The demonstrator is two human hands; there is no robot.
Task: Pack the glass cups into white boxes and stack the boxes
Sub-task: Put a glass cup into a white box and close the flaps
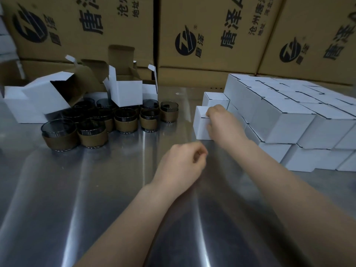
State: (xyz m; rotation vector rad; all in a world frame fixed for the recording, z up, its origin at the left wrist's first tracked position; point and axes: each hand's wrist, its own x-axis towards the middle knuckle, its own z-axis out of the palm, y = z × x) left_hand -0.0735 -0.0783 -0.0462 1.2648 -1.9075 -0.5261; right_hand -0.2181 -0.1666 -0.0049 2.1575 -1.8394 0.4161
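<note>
With the right hand [217, 120] grasping a closed white box [200, 127] at 1 o'clock and the left hand [183, 164] clenched empty, the person should slide it flush against the stack [285, 122] at 2 o'clock, while glass cups [125, 121] stand at 10 o'clock.

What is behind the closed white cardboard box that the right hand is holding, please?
Directly behind the closed white cardboard box sits another closed white box, beside the stack of white boxes. The right hand covers the held box's right side, and both boxes' contents are hidden.
</note>
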